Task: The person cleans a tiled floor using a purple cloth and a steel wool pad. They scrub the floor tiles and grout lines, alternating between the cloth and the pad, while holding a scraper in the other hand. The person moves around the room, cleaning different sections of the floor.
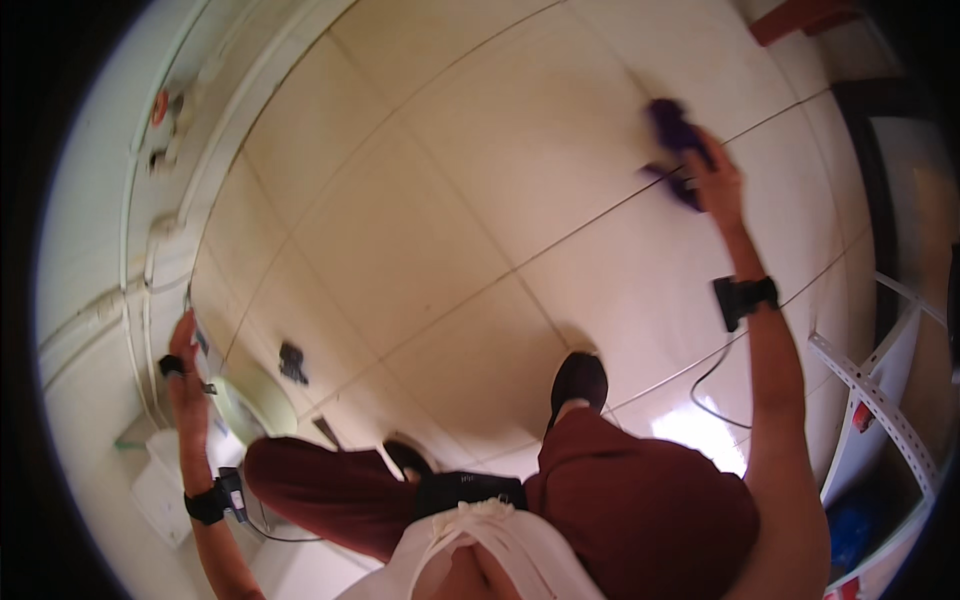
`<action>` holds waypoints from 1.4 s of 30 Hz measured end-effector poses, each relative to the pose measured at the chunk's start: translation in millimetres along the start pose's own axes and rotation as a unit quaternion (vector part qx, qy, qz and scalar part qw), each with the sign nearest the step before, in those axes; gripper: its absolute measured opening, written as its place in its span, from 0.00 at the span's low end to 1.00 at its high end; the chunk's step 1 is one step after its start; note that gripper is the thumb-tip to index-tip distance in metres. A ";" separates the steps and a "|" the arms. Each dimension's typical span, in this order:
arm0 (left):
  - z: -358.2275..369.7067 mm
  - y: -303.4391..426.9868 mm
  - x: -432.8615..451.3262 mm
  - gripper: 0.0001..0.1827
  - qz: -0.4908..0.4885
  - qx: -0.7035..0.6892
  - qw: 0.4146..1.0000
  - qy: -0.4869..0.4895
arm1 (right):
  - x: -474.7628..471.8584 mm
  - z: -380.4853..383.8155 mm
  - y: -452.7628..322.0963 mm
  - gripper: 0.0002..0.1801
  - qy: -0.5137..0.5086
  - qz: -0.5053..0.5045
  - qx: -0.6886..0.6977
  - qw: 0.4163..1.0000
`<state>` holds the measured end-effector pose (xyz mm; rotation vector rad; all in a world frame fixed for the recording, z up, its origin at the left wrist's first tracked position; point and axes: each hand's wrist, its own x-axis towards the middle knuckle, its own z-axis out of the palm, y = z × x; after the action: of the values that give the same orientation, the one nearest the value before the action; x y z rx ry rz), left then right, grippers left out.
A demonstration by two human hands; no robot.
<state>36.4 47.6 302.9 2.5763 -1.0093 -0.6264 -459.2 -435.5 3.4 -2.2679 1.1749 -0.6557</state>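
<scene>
My right hand is reached far out over the tiled floor, its fingers around a dark purple cloth. Motion blurs the cloth, and part of it hangs or lies below my fingers. At the far left, my left hand is beside the wall, with a black band across it. Its fingers point away from me, and a small grey-blue thing shows near them, too blurred to name. A pale green round bin or basin stands just right of that hand. Whether my left hand grips anything is unclear.
A small dark object lies on the beige tiles. Pipes run along the left wall. A perforated white metal shelf frame stands at right, and a red object is at top right. Thin cables hang from both wrist devices.
</scene>
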 end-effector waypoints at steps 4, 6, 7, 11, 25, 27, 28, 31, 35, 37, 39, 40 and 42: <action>-47.2 -41.9 -66.7 0.23 -0.068 0.038 0.996 0.045 | -52.6 50.5 -38.1 0.28 -0.012 -0.037 -0.138 0.990; -75.0 -71.9 -119.8 0.24 -0.129 0.067 0.989 0.031 | -65.5 70.7 -68.7 0.33 -0.052 -0.074 -0.157 0.983; -83.5 -89.5 -144.9 0.24 -0.133 0.066 0.988 0.031 | -76.6 89.4 -91.8 0.33 -0.078 -0.106 -0.153 0.980; -89.0 -151.5 -280.9 0.25 -0.331 0.013 0.941 0.069 | -120.1 156.1 -198.6 0.36 -0.236 -0.332 -0.137 0.903; -171.8 -102.5 -644.4 0.23 -0.600 0.077 0.786 0.128 | -91.6 155.4 -239.3 0.19 -0.346 -0.456 0.291 0.766; -201.2 -81.9 -682.2 0.23 -0.640 0.050 0.757 0.121 | -112.9 141.0 -226.2 0.16 -0.454 -0.507 0.281 0.677; -196.3 -71.4 -700.7 0.23 -0.610 0.121 0.765 0.171 | -128.2 131.5 -215.0 0.17 -0.467 -0.548 0.238 0.652; -178.1 -44.9 -746.9 0.24 -0.644 0.170 0.713 0.220 | -143.2 119.6 -212.0 0.20 -0.506 -0.566 0.176 0.627; -137.5 -15.8 -789.9 0.24 -0.711 0.118 0.671 0.174 | -133.6 116.2 -245.2 0.21 -0.575 -0.506 0.171 0.620; -139.5 -17.6 -791.4 0.24 -0.695 0.100 0.693 0.163 | -138.3 126.6 -254.1 0.20 -0.549 -0.455 0.202 0.672; -160.9 -52.7 -757.9 0.24 -0.645 0.088 0.745 0.148 | -141.6 135.5 -247.6 0.18 -0.503 -0.328 0.243 0.762; -168.3 -62.9 -752.0 0.24 -0.617 0.081 0.767 0.159 | -137.9 138.9 -250.6 0.17 -0.481 -0.286 0.273 0.782; -170.2 -132.8 -662.6 0.24 -0.530 0.075 0.832 0.147 | -140.0 133.0 -221.6 0.14 -0.434 -0.241 0.249 0.832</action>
<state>-239.3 623.9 581.4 3.0783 0.5968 -0.3257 -316.3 -178.9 14.6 -1.9901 -0.0245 -0.0156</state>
